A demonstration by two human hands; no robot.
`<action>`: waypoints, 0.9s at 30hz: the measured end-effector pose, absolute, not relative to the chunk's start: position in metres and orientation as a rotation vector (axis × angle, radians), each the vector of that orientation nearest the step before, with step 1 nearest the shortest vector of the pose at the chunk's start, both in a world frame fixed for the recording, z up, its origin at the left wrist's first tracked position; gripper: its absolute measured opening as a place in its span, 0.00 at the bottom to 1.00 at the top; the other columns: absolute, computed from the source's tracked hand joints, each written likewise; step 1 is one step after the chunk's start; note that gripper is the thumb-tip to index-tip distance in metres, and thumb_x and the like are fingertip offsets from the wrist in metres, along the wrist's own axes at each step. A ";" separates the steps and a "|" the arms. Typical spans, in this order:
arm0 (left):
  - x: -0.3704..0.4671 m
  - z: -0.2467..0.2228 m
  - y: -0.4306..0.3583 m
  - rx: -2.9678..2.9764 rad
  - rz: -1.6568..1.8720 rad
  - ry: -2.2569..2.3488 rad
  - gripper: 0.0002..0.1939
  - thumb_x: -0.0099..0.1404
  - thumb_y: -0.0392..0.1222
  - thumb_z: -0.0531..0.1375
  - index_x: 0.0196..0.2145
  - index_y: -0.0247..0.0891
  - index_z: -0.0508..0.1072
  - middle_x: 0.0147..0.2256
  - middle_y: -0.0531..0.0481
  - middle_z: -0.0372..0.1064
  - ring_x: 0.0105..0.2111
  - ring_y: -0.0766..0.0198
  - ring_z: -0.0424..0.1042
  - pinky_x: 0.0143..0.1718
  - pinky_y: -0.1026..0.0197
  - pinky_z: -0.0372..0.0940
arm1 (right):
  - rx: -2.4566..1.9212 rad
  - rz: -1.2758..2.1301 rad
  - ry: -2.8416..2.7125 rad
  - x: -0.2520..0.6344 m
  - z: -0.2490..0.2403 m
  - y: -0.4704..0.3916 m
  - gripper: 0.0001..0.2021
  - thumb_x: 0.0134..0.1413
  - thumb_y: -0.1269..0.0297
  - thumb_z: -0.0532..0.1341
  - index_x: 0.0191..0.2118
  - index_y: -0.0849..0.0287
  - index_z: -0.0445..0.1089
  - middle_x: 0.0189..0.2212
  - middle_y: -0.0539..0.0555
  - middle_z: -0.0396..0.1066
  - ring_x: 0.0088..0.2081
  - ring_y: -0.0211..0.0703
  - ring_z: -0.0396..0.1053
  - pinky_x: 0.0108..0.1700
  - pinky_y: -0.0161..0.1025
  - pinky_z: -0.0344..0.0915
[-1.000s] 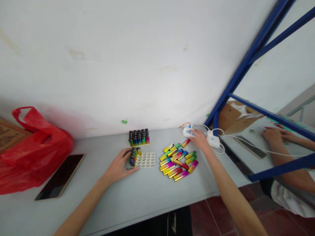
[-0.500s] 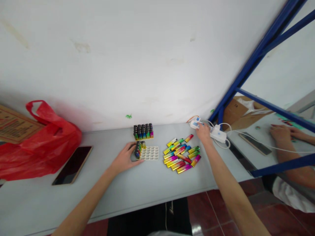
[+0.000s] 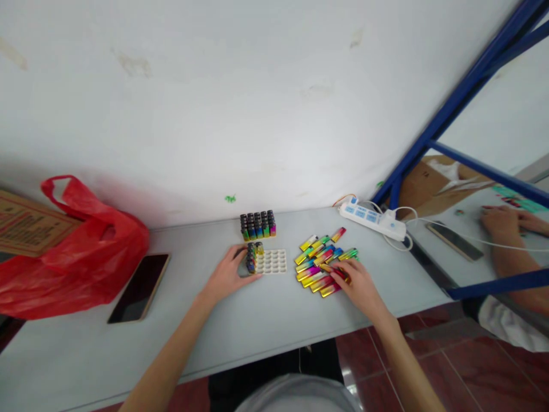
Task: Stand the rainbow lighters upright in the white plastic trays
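Full block: the coloured pieces (image 3: 257, 225) at about 12 o'clock from your tray stand upright in close rows, dark tops up; judged by its look, that lot is done.
White tray (image 3: 274, 262): directly in front of you on the table (image 3: 249, 332), only begun. The column of standing pieces (image 3: 251, 260) at its 9 o'clock end looks filled, with a yellowish piece (image 3: 259, 248) beside it at the far edge; most cells are bare.
Loose pile (image 3: 309, 266): at 3 o'clock from the tray, well over a dozen pieces lying flat and untrayed, so the larger share seems left to do.
Left hand (image 3: 231, 273): at 9 o'clock from the tray, your forearm coming up from 7. Thumb and fingers are spread wide round the tray's end, thumb along the near edge, apparently gripping it steady.
Right hand (image 3: 359, 284): at 4 o'clock over the pile, forearm from 5, palm down. Your thumb and fingers are curled nearly together among the pieces; whether one is pinched, I cannot tell.
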State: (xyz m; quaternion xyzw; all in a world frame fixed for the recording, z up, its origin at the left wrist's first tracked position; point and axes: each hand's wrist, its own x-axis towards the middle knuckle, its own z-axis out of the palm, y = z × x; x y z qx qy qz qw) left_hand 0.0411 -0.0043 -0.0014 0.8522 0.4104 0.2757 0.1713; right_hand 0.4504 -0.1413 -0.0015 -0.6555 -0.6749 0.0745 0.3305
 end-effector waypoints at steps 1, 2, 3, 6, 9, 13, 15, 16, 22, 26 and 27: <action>0.041 -0.002 -0.005 2.412 0.789 1.160 0.34 0.64 0.64 0.72 0.60 0.41 0.75 0.60 0.38 0.71 0.62 0.42 0.73 0.67 0.36 0.70 | -1.724 0.192 -1.770 0.449 -0.007 -0.143 0.15 0.72 0.52 0.61 0.48 0.53 0.82 0.45 0.62 0.78 0.48 0.58 0.77 0.54 0.55 0.76; 0.042 -0.002 -0.005 2.402 0.795 1.157 0.34 0.64 0.64 0.72 0.60 0.42 0.75 0.60 0.38 0.71 0.62 0.42 0.73 0.68 0.36 0.69 | -1.733 0.186 -1.775 0.449 -0.010 -0.143 0.14 0.72 0.52 0.61 0.47 0.53 0.82 0.45 0.62 0.78 0.47 0.58 0.77 0.53 0.56 0.76; 0.042 -0.003 -0.006 2.389 0.801 1.160 0.34 0.64 0.64 0.72 0.60 0.42 0.75 0.60 0.39 0.71 0.62 0.41 0.73 0.68 0.36 0.69 | -1.742 0.179 -1.778 0.450 -0.012 -0.142 0.14 0.72 0.52 0.61 0.46 0.53 0.82 0.44 0.62 0.78 0.47 0.58 0.77 0.53 0.56 0.76; 0.046 -0.007 -0.010 2.356 0.797 1.192 0.36 0.64 0.64 0.71 0.62 0.43 0.74 0.61 0.38 0.71 0.63 0.40 0.72 0.68 0.34 0.68 | -1.755 0.197 -1.811 0.455 -0.011 -0.136 0.14 0.72 0.53 0.61 0.45 0.53 0.82 0.43 0.61 0.78 0.45 0.57 0.76 0.51 0.56 0.75; 0.053 -0.011 -0.015 2.336 0.813 1.225 0.37 0.63 0.65 0.71 0.62 0.43 0.74 0.63 0.36 0.68 0.65 0.38 0.70 0.69 0.33 0.67 | -1.777 0.222 -1.863 0.459 -0.008 -0.129 0.14 0.72 0.54 0.60 0.43 0.54 0.81 0.40 0.60 0.77 0.43 0.57 0.75 0.50 0.55 0.74; 0.062 -0.013 -0.020 2.319 0.847 1.240 0.37 0.62 0.64 0.73 0.61 0.41 0.74 0.64 0.35 0.66 0.67 0.36 0.67 0.70 0.32 0.65 | -1.804 0.189 -1.884 0.459 -0.004 -0.121 0.13 0.71 0.55 0.58 0.40 0.55 0.76 0.39 0.61 0.78 0.42 0.59 0.74 0.48 0.55 0.72; 0.064 -0.013 -0.021 2.313 0.847 1.240 0.37 0.63 0.64 0.73 0.62 0.42 0.73 0.64 0.35 0.66 0.67 0.36 0.67 0.71 0.32 0.65 | -1.798 0.174 -1.855 0.458 0.000 -0.120 0.12 0.72 0.54 0.57 0.42 0.55 0.74 0.39 0.61 0.79 0.41 0.59 0.74 0.48 0.55 0.71; 0.065 -0.012 -0.021 2.311 0.848 1.238 0.37 0.63 0.64 0.73 0.61 0.42 0.73 0.64 0.35 0.66 0.67 0.36 0.67 0.70 0.32 0.65 | -1.788 0.169 -1.827 0.457 0.003 -0.120 0.13 0.72 0.53 0.56 0.42 0.55 0.73 0.39 0.62 0.79 0.41 0.59 0.74 0.48 0.55 0.71; 0.064 -0.012 -0.022 2.310 0.852 1.242 0.35 0.63 0.64 0.73 0.60 0.41 0.75 0.64 0.35 0.67 0.67 0.36 0.67 0.70 0.33 0.65 | -1.716 0.495 -1.568 0.445 0.032 -0.124 0.21 0.72 0.42 0.57 0.53 0.56 0.71 0.33 0.56 0.79 0.30 0.50 0.73 0.35 0.46 0.69; 0.063 -0.012 -0.021 2.307 0.844 1.244 0.36 0.62 0.63 0.74 0.60 0.41 0.75 0.63 0.34 0.67 0.66 0.36 0.68 0.70 0.32 0.65 | -1.532 0.666 -1.337 0.419 0.042 -0.118 0.22 0.66 0.40 0.65 0.49 0.54 0.75 0.40 0.57 0.82 0.36 0.50 0.77 0.39 0.45 0.73; 0.063 -0.012 -0.021 2.307 0.841 1.241 0.37 0.61 0.63 0.74 0.60 0.41 0.75 0.63 0.34 0.67 0.66 0.35 0.68 0.70 0.31 0.65 | -1.476 0.707 -1.272 0.411 0.042 -0.114 0.22 0.63 0.39 0.67 0.47 0.54 0.77 0.42 0.58 0.82 0.40 0.51 0.78 0.42 0.45 0.74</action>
